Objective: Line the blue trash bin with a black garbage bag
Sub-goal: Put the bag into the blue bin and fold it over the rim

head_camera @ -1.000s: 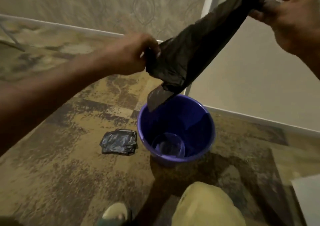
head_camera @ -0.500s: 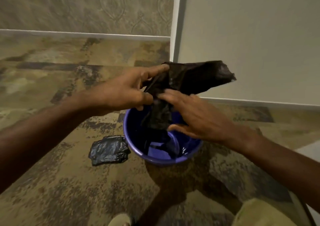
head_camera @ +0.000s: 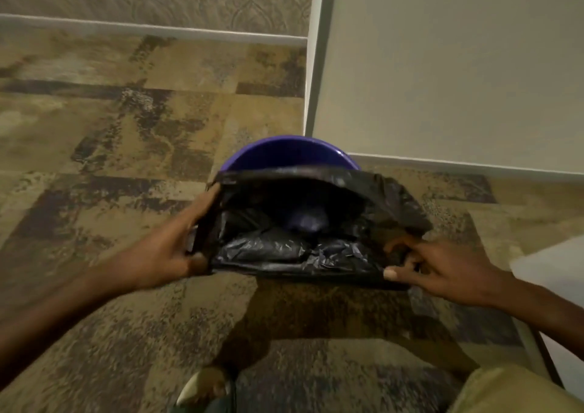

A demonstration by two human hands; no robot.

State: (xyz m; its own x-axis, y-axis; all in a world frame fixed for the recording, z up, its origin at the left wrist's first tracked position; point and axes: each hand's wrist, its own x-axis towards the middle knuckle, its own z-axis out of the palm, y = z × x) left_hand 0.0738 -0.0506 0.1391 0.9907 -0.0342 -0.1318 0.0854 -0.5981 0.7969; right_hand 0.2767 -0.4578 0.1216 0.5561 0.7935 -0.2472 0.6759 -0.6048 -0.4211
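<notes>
The blue trash bin [head_camera: 284, 152] stands on the carpet by the wall corner; only its far rim and a patch of its inside show. A black garbage bag [head_camera: 294, 251] is held over it with its mouth stretched wide, hanging down into the bin. My left hand [head_camera: 177, 248] grips the bag's left edge. My right hand [head_camera: 442, 267] pinches the bag's near right corner. The bag hides the bin's near rim.
A patterned brown carpet [head_camera: 126, 134] covers the floor. A plain wall panel [head_camera: 442, 65] rises right behind the bin. A white object [head_camera: 556, 273] lies at the right edge. My foot [head_camera: 205, 387] and knee [head_camera: 505, 393] are at the bottom.
The bag, bunched between my hands above the bin before, is now spread wide over the bin. My hands moved apart and lower. The folded bag on the floor is no longer visible.
</notes>
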